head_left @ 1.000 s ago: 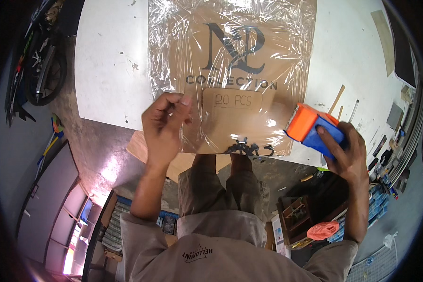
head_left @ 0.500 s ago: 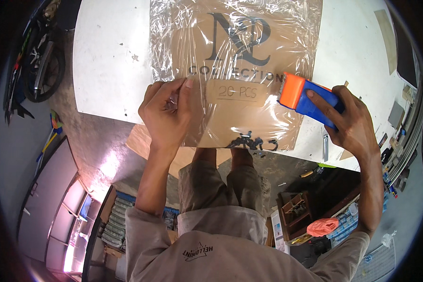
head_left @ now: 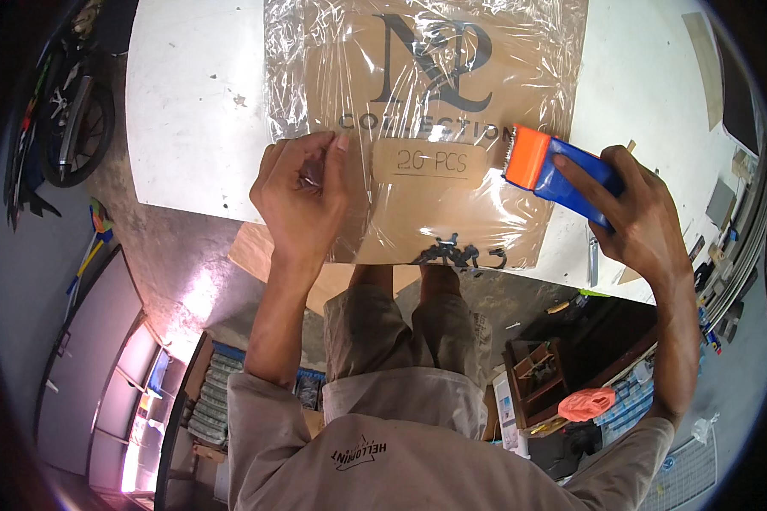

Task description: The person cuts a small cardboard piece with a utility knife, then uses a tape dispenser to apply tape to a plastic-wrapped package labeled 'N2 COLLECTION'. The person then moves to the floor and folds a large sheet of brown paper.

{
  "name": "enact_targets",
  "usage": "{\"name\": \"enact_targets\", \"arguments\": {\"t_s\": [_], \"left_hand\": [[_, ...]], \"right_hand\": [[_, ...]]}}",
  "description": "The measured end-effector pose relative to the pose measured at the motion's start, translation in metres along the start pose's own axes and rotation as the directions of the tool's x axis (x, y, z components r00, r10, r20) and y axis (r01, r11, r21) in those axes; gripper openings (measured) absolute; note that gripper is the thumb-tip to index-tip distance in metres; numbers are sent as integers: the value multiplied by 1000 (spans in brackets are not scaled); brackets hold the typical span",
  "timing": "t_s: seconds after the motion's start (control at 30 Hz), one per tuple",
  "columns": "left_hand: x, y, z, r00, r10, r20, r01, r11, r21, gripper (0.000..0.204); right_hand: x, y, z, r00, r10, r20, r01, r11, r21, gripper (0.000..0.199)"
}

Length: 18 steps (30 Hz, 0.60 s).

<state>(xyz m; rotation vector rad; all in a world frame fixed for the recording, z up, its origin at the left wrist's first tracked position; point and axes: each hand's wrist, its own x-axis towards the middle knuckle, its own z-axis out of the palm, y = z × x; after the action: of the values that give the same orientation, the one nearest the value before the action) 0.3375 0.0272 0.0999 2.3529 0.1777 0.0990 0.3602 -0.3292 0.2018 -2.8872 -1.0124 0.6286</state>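
A brown cardboard box (head_left: 452,221) wrapped in clear plastic film lies on a white table (head_left: 196,111), overhanging its near edge. My left hand (head_left: 302,192) presses flat on the box's left side, fingertips on the film beside a small tan label. My right hand (head_left: 643,217) grips a blue and orange tape dispenser (head_left: 554,166). The dispenser's orange head touches the box at the label's right end. A strip of clear tape runs from my left fingers across the label to the dispenser.
A small metal tool (head_left: 592,260) lies on the table near my right wrist. Wood strips (head_left: 707,51) rest at the table's far right. Below the table are shelves and crates (head_left: 537,383), an orange bag (head_left: 584,402) and stacked goods (head_left: 209,400).
My right hand has carried the tape dispenser up and left onto the box, beside the label. My left hand shifted slightly upward on the box's left side.
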Motion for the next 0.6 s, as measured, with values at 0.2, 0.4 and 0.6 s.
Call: {"name": "enact_targets", "arguments": {"t_s": [0.2,0.4,0.6], "left_hand": [[-4,-9,17,999,38,-15,-37,998,59,12],[3,-13,8,996,80,-37,-68,965,252,19],[-14,1,9,952,305,7,-299,927,226,40]], "right_hand": [[11,1,7,996,40,84,-38,999,-33,90],[11,5,8,995,35,99,-35,999,6,91],[8,7,10,996,25,84,-26,1000,6,85]]}}
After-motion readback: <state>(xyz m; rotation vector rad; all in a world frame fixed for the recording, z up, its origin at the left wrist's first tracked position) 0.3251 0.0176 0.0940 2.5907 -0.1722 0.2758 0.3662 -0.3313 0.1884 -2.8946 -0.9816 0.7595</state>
